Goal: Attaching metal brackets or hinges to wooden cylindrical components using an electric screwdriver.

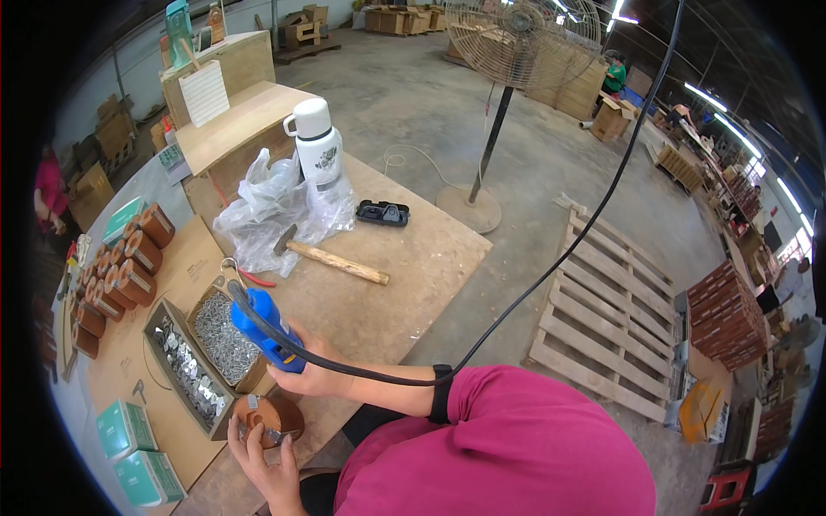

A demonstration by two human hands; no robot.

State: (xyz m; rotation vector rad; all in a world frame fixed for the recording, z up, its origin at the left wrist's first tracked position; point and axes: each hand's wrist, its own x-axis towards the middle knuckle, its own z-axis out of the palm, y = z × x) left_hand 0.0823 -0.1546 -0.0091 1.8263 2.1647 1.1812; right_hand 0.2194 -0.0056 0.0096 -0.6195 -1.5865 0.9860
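My right hand (311, 365) is wrapped round a blue corded power tool (265, 329); its tip is hidden from me. A black cable (379, 372) runs from the tool across my forearm. Lower down, my left hand (262, 464) grips a round brown wooden block (284, 419) at the table's near edge. Its fingers lie on the block's top, by a small metal plate (252, 402). Beside both hands stand two open boxes: one of silvery screws (225, 335), the other of small flat metal pieces (188, 371).
Several brown blocks (135, 282) stand at the left, near green boxes (126, 428). A hammer (337, 261), red-handled pliers (258, 279), a plastic bag (262, 215), a white flask (315, 142) and a black case (383, 213) lie farther back. A fan (495, 129) and pallet (602, 318) stand beyond.
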